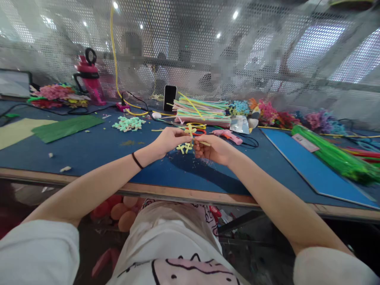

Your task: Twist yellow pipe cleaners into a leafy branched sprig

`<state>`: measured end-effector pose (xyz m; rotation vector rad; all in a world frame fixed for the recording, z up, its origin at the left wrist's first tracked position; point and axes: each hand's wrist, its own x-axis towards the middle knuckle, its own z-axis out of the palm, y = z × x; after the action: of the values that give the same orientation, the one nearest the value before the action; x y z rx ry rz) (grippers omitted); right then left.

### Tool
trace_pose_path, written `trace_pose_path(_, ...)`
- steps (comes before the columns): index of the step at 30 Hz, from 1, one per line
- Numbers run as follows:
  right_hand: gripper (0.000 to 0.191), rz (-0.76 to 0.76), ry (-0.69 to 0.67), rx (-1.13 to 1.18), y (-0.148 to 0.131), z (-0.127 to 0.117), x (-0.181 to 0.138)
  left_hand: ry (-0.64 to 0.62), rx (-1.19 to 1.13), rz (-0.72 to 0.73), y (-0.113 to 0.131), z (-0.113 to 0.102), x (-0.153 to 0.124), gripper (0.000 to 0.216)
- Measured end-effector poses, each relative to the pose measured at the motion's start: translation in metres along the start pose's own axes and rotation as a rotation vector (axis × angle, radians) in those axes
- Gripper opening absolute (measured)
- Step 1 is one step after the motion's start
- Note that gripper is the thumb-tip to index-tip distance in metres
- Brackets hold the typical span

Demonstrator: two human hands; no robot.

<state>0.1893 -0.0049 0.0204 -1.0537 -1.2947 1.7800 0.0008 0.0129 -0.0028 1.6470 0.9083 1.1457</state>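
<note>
Above the front half of the blue table, my left hand point(171, 141) and my right hand point(214, 148) meet at the fingertips. Between them they pinch a pale yellow pipe cleaner point(191, 129) with bent loops standing up at the top. A straight end of yellow stem pokes out across my right fingers. Small yellow looped pieces point(185, 148) lie on the table just behind and below the fingertips. Right behind my right hand rests a pink glue gun point(228, 136). The exact spot where the fingers press is partly hidden.
Behind the hands lies a stack of pastel pipe cleaners point(203, 111), near a phone point(170, 98). Mint looped pieces point(128, 123) are piled left. Green sheets point(67, 127), a pink bottle point(90, 83), a blue board point(314, 166) and a green bundle point(335, 152) flank them. Cables cross the back.
</note>
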Motion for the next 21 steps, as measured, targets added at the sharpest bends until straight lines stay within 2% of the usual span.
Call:
trace_pose_path(2,0.014,0.027,-0.001,0.086,-0.002,-0.001,-0.001,0.0,0.017,0.019,0.0,0.0,0.0,0.03)
trace_pose_path(5,0.009,0.011,-0.023,0.094,-0.004,-0.005,-0.001,-0.001,0.009,0.031,-0.001,-0.002,0.001,0.031)
trace_pose_path(9,0.02,-0.072,-0.074,0.008,-0.001,-0.009,0.001,0.028,0.005,0.007,-0.003,-0.006,0.002,0.032)
trace_pose_path(17,0.032,-0.415,0.094,-0.312,0.008,-0.015,0.011,0.016,-0.043,-0.004,-0.003,-0.004,0.001,0.038)
trace_pose_path(21,0.033,-0.485,0.173,-0.435,0.008,-0.015,0.012,0.007,-0.064,-0.017,0.002,-0.001,-0.002,0.035)
